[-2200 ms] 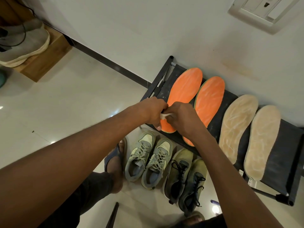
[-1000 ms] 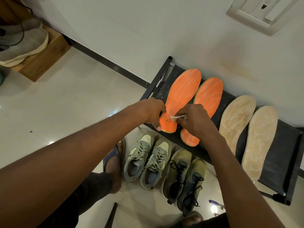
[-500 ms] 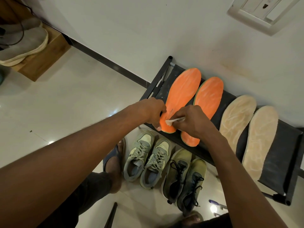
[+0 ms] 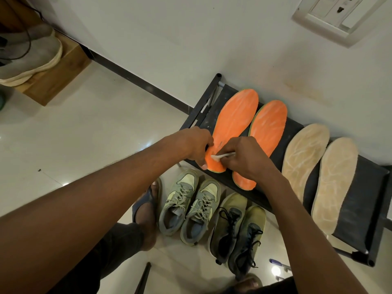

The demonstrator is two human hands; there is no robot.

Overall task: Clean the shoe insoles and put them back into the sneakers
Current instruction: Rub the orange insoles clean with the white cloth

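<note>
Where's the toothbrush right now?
In the head view the toothbrush is pinched in the right hand, its bristles on the heel of the left orange insole, which the left hand holds on the black rack.

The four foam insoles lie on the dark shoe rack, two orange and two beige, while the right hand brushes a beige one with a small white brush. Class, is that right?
Not quite. The head view shows the right hand working the small white brush on an orange foam insole, not a beige one. The rest stands.
</note>
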